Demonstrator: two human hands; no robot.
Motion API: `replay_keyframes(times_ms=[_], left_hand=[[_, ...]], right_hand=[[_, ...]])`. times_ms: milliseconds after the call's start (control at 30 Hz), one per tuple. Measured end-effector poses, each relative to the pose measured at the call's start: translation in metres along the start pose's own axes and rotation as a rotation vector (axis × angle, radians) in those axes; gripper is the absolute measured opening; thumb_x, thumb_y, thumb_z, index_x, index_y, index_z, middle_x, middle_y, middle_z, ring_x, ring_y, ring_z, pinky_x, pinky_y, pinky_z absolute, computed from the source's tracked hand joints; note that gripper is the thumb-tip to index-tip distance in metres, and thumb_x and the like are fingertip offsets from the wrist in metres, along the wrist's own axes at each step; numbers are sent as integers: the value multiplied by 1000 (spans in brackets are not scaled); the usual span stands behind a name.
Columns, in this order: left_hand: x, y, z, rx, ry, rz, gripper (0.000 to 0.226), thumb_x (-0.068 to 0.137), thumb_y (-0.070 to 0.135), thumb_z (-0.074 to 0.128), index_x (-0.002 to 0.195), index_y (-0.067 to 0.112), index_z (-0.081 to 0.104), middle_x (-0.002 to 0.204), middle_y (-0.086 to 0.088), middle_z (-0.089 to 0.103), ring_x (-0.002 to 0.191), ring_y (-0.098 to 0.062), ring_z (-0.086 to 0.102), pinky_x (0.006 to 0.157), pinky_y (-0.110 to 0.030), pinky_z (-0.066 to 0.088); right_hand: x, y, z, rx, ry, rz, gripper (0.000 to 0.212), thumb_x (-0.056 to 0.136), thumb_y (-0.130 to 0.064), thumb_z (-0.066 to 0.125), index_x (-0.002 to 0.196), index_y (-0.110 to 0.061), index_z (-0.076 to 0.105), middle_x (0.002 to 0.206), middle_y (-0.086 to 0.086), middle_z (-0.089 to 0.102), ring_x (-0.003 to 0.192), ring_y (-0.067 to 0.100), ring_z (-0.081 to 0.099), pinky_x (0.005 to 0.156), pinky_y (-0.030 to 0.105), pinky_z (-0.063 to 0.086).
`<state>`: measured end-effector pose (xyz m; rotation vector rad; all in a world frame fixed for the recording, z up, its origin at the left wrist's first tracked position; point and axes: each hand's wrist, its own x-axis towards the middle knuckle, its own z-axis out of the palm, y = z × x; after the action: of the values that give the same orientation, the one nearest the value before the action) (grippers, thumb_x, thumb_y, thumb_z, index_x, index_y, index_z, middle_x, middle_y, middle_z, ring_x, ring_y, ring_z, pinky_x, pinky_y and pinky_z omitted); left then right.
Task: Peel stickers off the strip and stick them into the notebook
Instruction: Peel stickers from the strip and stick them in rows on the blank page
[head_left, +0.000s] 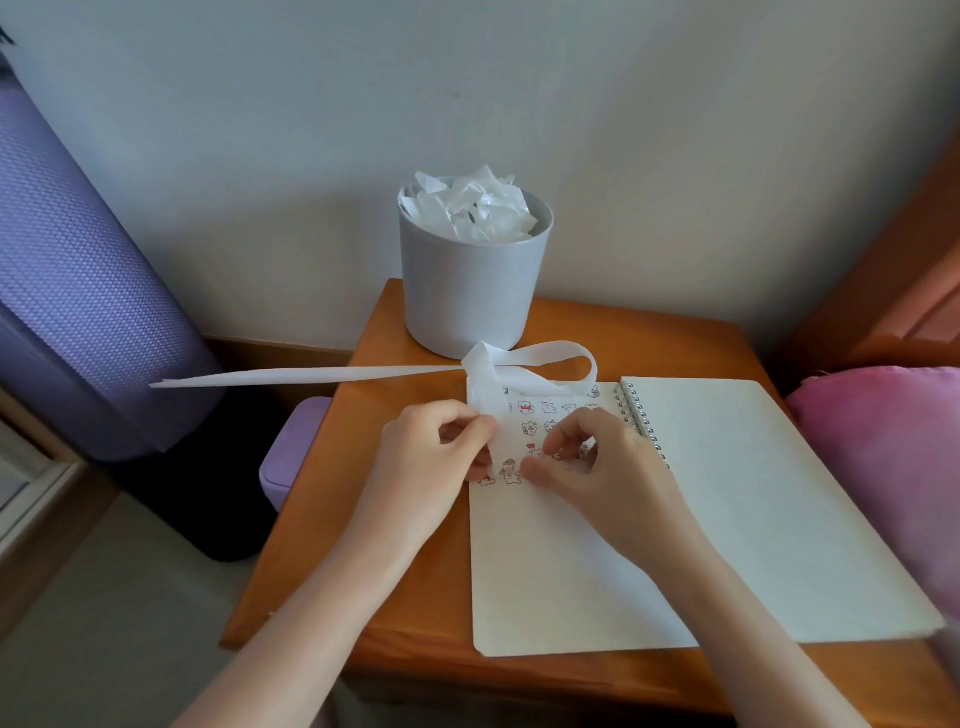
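An open spiral notebook (727, 499) lies on the wooden table (410, 613), with several small bear stickers (525, 407) stuck on its left page. A long white sticker strip (322, 374) trails off to the left and loops back over the page top. My left hand (431, 457) pinches the strip's near end above the left page. My right hand (587, 457) has its fingers curled, with thumb and fingertips at a small sticker (508, 466) on the strip's end. Whether that sticker is lifted off the strip I cannot tell.
A grey bin (470, 291) stuffed with crumpled white paper stands at the table's back edge. A purple rolled mat (78, 291) leans at the left, a small purple box (291, 452) sits beside the table, and a pink cushion (883, 457) lies at the right.
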<state>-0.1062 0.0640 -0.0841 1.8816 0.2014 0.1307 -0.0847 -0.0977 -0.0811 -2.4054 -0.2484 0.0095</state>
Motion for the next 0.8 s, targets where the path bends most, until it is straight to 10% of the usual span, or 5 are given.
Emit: replay_keyframes(times_ms=[800], left_hand=[[1,-1,0,17,-10,13,14,91,25,57,93,17,68,84,7,70,73,0,67,61,-12,54]], right_hand=[[8,9,-2,47,-77,25,9,83,-26,69,81,-29,61,77,-15,58,59,-2,47,57,16,36]])
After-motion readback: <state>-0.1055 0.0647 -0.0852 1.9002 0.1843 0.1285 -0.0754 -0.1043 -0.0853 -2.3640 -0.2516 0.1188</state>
